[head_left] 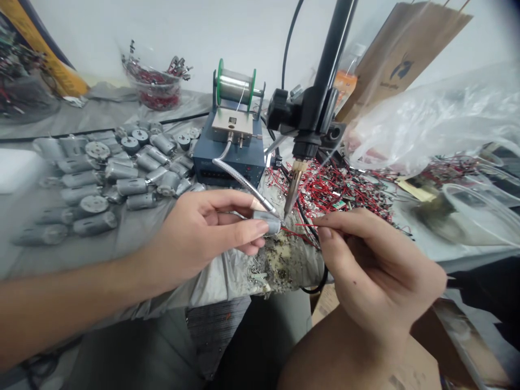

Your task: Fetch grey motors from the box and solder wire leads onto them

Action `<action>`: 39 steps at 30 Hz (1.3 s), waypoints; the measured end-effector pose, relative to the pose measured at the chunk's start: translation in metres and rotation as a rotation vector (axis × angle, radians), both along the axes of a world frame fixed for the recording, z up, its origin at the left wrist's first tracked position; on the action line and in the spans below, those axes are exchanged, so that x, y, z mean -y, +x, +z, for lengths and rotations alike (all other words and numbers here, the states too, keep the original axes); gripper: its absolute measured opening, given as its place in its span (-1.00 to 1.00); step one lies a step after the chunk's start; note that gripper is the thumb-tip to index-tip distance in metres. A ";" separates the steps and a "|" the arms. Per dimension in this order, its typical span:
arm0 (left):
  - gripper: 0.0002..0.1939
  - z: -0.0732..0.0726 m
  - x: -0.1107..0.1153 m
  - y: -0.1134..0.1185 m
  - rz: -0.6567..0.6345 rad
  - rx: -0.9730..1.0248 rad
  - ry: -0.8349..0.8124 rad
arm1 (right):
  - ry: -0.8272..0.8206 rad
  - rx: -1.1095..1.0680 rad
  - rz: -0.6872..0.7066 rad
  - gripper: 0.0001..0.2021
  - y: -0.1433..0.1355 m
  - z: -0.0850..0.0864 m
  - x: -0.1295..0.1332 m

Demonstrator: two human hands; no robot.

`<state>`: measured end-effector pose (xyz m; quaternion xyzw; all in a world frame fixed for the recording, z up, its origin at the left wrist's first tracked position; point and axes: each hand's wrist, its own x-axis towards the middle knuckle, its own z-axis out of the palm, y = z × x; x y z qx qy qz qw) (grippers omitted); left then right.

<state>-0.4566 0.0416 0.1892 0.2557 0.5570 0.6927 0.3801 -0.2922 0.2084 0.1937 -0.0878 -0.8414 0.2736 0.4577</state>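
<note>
The left hand [203, 230] is pinching a small silver cylindrical motor [268, 222] at centre, under the fixed soldering iron tip [291, 201]; the right hand [374, 271], fingers closed, is feeding a thin red wire [303, 225]. Fingertips are risking a burn, judging by how near they are sitting.

Small grey cylindrical motor [268, 222] lying sideways, thin red wire [303, 226] at its end.

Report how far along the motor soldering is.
Done: cannot tell; the grey cylindrical motors piled on the left show no wires. In hand: the left hand holds one small silver motor under the mounted soldering iron tip; the right hand pinches a thin red wire. Left: a heap of red wires.
</note>
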 end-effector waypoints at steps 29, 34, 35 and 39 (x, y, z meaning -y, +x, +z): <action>-0.86 -0.002 0.002 0.001 -0.018 0.024 0.089 | 0.020 -0.022 0.068 -0.84 -0.002 -0.002 -0.003; -0.87 -0.003 0.001 0.001 -0.034 0.018 0.108 | 0.006 -0.018 0.068 -0.84 -0.002 -0.002 -0.003; -0.87 -0.003 0.001 0.001 -0.033 0.016 0.112 | 0.008 -0.019 0.065 -0.84 -0.002 -0.002 -0.003; -0.87 -0.004 0.002 0.000 -0.031 0.014 0.126 | 0.014 -0.024 0.052 -0.85 -0.002 -0.003 -0.002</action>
